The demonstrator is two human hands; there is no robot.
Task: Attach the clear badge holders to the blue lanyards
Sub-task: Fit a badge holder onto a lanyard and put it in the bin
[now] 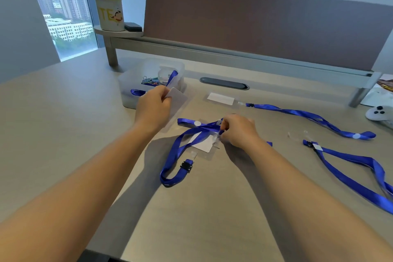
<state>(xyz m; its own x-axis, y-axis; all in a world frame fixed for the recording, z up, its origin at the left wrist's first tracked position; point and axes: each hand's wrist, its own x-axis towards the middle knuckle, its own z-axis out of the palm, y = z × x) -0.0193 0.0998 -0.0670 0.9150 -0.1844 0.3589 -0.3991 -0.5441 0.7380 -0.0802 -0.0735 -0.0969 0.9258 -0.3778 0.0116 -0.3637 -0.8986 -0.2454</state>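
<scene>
My left hand [154,106] holds a clear badge holder [177,104] with a white card in it, lifted above the desk. My right hand [238,130] pinches the clip end of a blue lanyard [176,151] that loops across the desk in front of me. Under that lanyard lies another clear badge holder [204,144] with a white card. Further back a badge holder [220,99] sits joined to a second blue lanyard [308,116]. A third blue lanyard [350,168] lies at the right with its black clip free.
A clear plastic box [136,83] with binder clips and a blue lanyard stands behind my left hand. A white controller [379,112] lies at the far right. A shelf with a brown divider [255,21] and a yellow-lidded tub [109,9] runs along the back.
</scene>
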